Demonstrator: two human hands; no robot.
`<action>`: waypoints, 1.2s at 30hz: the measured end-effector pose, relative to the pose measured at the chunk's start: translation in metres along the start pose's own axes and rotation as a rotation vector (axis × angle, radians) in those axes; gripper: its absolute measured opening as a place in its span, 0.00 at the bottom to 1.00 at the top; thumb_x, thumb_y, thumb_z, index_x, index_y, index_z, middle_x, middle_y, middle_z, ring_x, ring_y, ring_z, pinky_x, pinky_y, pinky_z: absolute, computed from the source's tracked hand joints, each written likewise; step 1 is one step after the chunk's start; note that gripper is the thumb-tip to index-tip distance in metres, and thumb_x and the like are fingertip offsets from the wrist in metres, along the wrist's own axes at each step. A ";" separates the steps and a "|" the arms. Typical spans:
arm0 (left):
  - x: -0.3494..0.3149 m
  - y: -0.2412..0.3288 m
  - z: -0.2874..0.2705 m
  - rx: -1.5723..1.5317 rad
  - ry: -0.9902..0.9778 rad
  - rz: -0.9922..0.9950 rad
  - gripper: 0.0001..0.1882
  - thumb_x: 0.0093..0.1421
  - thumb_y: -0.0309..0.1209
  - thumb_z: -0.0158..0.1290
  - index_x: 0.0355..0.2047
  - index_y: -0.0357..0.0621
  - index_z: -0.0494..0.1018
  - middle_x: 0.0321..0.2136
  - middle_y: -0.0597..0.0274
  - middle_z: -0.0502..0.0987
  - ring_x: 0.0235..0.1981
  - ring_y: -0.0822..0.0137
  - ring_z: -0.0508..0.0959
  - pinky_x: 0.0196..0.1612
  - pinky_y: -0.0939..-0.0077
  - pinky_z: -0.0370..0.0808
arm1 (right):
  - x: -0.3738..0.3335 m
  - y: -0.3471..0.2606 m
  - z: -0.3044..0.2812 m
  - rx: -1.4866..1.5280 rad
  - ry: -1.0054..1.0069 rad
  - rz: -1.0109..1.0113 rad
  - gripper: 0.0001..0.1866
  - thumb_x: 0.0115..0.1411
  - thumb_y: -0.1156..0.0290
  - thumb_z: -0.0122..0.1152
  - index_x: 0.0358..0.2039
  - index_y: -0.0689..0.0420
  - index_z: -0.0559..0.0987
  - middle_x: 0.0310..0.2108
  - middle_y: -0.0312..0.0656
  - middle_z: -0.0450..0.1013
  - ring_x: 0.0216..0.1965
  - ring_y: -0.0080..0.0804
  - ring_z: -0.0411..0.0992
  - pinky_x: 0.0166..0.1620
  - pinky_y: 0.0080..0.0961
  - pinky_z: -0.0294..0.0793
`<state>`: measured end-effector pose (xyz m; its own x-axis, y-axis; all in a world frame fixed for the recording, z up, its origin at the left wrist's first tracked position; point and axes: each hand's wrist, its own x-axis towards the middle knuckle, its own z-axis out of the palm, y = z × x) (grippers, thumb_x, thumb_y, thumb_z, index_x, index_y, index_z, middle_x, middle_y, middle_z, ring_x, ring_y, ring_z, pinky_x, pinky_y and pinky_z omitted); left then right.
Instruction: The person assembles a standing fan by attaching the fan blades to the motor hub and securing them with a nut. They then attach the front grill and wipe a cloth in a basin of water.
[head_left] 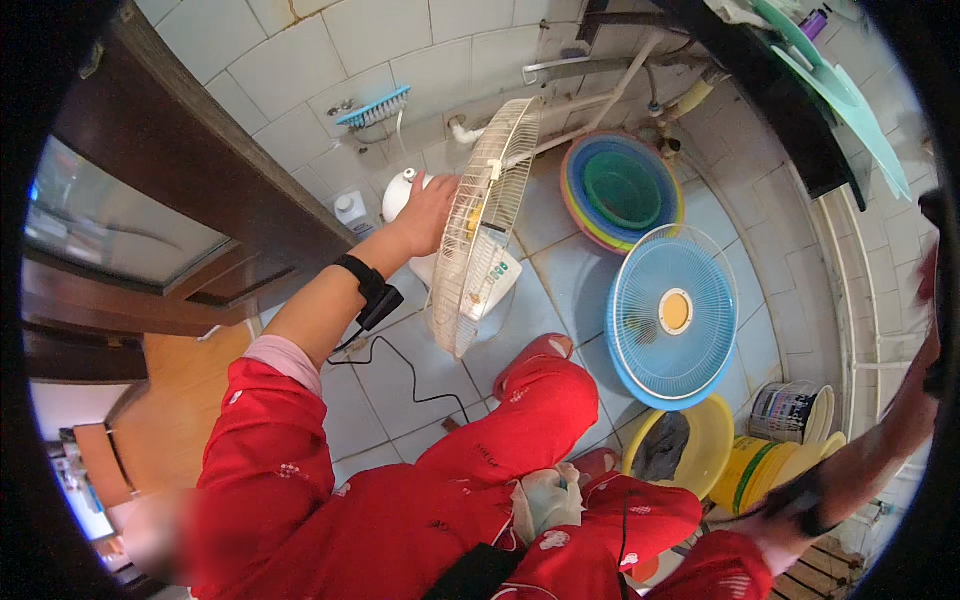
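An electric fan with a white body stands on the tiled floor, its rear wire guard (470, 290) seen nearly edge-on. My left hand (430, 213) grips the back of this guard beside the white motor housing (398, 195); the guard hides some fingertips. On a blue basin (618, 355) to the right lies the fan's round front grille (672, 312), with a yellow centre disc. My right forearm (870, 430) reaches up along the right rim. The right hand is blurred and mostly cut off there, so its fingers and anything in them do not show.
Nested coloured basins (572, 200) stand behind the blue one. Nearer are a yellow basin (715, 445), a yellow bucket (745, 470) and a printed bucket (785, 412). A black cord (412, 380) crosses the floor. A wooden door (170, 150) stands left, and a dark shelf (790, 110) overhangs the far right.
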<state>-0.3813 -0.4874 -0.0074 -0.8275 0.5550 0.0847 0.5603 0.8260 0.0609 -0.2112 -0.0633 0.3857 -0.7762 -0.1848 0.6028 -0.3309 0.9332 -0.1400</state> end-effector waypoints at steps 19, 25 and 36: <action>0.003 -0.002 0.003 -0.046 0.101 0.043 0.38 0.46 0.48 0.58 0.57 0.47 0.65 0.57 0.54 0.65 0.60 0.51 0.60 0.62 0.34 0.45 | -0.106 -0.134 0.530 1.647 -0.284 1.291 0.29 0.48 0.59 0.74 0.44 0.63 0.71 0.28 0.42 0.74 0.18 0.22 0.69 0.20 0.19 0.70; 0.001 -0.007 0.009 -0.059 0.096 0.084 0.41 0.42 0.47 0.60 0.56 0.43 0.66 0.57 0.53 0.64 0.60 0.49 0.60 0.62 0.35 0.45 | -0.114 -0.124 0.530 1.766 -0.245 1.133 0.26 0.48 0.75 0.72 0.47 0.70 0.73 0.35 0.45 0.75 0.28 0.26 0.75 0.26 0.21 0.79; 0.002 -0.015 0.016 -0.091 0.094 0.103 0.50 0.36 0.46 0.64 0.60 0.40 0.60 0.56 0.51 0.65 0.59 0.52 0.63 0.61 0.34 0.47 | -0.096 -0.104 0.521 1.602 -0.559 0.882 0.26 0.50 0.78 0.69 0.48 0.69 0.69 0.32 0.47 0.75 0.27 0.30 0.77 0.28 0.22 0.81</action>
<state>-0.3922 -0.4969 -0.0243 -0.7610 0.6211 0.1874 0.6463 0.7508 0.1365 -0.3820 -0.3028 -0.0666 -0.9275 -0.2547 -0.2735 0.3369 -0.2530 -0.9069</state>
